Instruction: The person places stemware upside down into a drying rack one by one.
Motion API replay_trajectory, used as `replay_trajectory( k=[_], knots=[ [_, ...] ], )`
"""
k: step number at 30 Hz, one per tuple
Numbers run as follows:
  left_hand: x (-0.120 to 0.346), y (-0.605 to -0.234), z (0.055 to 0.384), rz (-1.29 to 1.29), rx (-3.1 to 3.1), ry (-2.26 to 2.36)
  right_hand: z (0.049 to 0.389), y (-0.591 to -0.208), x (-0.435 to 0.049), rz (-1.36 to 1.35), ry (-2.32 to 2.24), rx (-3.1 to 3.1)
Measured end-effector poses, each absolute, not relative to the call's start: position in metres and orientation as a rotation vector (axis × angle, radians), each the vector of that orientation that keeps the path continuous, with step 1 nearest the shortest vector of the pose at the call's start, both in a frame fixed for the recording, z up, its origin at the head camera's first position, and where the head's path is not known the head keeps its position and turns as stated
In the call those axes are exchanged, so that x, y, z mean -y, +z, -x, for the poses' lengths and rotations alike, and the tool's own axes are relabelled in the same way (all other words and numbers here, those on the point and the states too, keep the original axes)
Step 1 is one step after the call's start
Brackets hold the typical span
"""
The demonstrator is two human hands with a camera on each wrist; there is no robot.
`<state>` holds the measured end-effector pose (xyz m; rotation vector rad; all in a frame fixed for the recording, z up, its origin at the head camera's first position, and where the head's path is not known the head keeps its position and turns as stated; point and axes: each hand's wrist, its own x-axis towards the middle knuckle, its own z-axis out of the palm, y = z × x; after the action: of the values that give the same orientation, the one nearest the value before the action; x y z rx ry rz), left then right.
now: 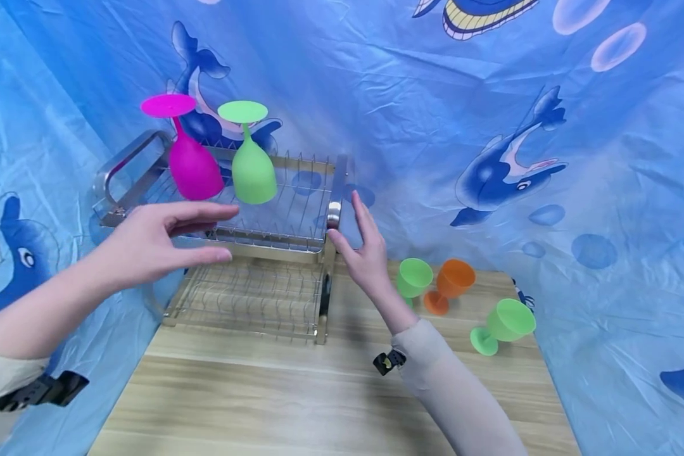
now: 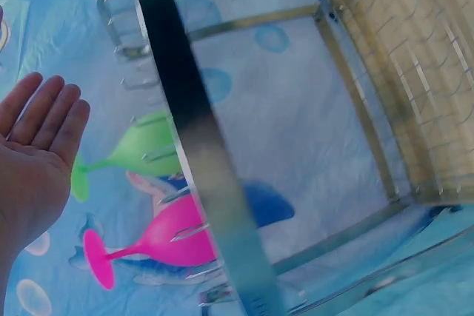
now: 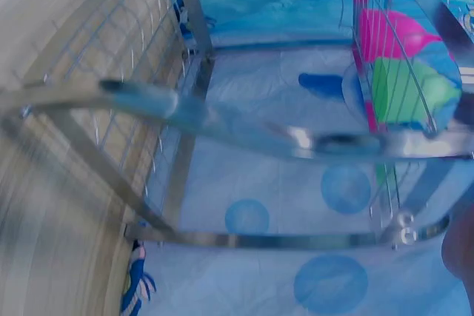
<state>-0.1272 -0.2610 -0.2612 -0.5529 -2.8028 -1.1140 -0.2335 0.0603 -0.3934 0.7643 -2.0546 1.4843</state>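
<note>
A two-tier metal dish rack stands on the wooden table. Upside down on its top tier are a magenta goblet and, to its right, a light green goblet. My left hand hovers at the rack's front left, thumb and fingers apart with nothing between them. The left wrist view shows its fingers straight, near the two goblets' stems. Beside the rack's right end is my right hand, fingers extended and thumb tip right at the side post. Only an edge of it enters the right wrist view.
Right of the rack, a green goblet, an orange goblet and another green goblet stand upright on the table. My right forearm passes close to the nearest one. A blue dolphin-print curtain surrounds the table's back and sides.
</note>
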Motion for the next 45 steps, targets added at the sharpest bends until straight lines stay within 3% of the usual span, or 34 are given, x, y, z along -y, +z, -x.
replay_trajectory(
  k=[14, 34, 40, 45],
  knots=[
    [0.238, -0.331, 0.105, 0.75, 2.769, -1.045, 0.216, -0.421, -0.133, -0.605, 1.64, 2.117],
    [0.197, -0.433, 0.122, 0.806, 2.721, -1.427, 0.167, -0.486, -0.263, -0.141, 1.484, 2.251],
    [0.184, -0.451, 0.126, 0.759, 2.724, -1.546, 0.16, -0.507, -0.273, -0.048, 1.455, 2.33],
    [0.175, -0.464, 0.127, 0.726, 2.714, -1.656, 0.16, -0.517, -0.254, 0.0, 1.592, 2.342]
  ],
)
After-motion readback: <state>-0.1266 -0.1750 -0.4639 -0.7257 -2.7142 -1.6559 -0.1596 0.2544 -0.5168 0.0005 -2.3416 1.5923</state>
